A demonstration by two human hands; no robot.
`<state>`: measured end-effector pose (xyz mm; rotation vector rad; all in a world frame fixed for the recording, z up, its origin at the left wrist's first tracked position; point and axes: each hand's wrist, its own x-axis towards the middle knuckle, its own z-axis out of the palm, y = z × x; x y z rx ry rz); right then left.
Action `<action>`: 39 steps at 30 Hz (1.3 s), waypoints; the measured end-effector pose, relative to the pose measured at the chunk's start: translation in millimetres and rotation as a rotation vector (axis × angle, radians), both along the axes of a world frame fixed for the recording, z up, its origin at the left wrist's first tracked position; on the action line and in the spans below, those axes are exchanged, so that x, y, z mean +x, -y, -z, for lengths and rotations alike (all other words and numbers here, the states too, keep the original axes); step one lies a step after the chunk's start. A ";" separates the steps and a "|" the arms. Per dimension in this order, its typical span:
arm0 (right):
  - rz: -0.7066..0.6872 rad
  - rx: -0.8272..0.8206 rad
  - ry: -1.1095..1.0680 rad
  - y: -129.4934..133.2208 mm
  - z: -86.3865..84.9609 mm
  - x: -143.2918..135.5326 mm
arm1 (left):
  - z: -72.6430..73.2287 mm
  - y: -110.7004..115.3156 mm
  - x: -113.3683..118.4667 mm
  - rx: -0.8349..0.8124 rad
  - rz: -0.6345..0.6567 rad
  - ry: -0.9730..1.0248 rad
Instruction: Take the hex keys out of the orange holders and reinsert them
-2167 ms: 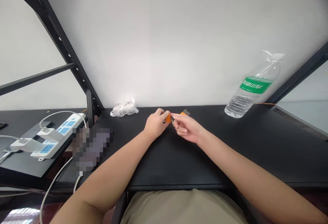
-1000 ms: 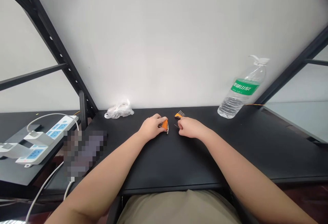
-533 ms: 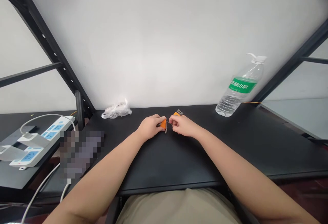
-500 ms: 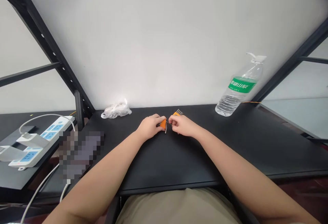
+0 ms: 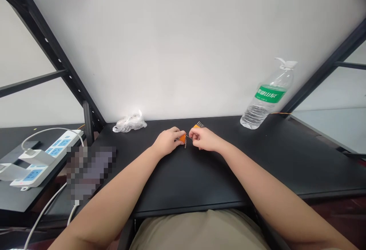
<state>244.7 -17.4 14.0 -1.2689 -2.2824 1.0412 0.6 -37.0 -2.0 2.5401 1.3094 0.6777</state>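
Observation:
My left hand (image 5: 168,142) is closed around a small orange block (image 5: 182,138), with dark metal prongs showing at its left side. A short grey metal piece (image 5: 185,143) sticks out below the block's right end. My right hand (image 5: 201,139) pinches a thin metal rod (image 5: 188,137) that reaches left to the block; whether its tip is in the block cannot be made out. Just behind my right hand lies a second orange block (image 5: 197,126) with several grey metal rods pointing up and right. My right fingers partly hide it.
A large water bottle (image 5: 264,99) with a green label stands at the back right. A clear plastic bag (image 5: 130,122) lies back left. At left are a power strip (image 5: 48,160) with plugs, white cables and a blurred-out flat object (image 5: 93,171). Black metal posts flank the black tabletop (image 5: 188,185).
My right hand has shifted very slightly right, and more of the thin rod shows between the hands. My left hand stays in place on the orange block.

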 end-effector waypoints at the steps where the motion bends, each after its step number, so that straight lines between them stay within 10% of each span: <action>1: -0.001 -0.004 0.004 0.3 -0.4 0.0 | 0.0 -0.1 -0.1 0.002 0.002 0.003; 23: 0.220 -0.457 -0.659 -10.8 27.5 -28.6 | -0.6 -1.5 5.6 -0.077 0.070 0.167; 34: 0.128 -0.249 -0.371 18.3 16.0 -35.3 | 3.2 -3.6 0.2 -0.108 -0.053 0.188; 39: 0.161 0.201 -0.029 5.0 7.6 -17.5 | 8.7 -11.5 -2.4 -0.042 -0.186 0.007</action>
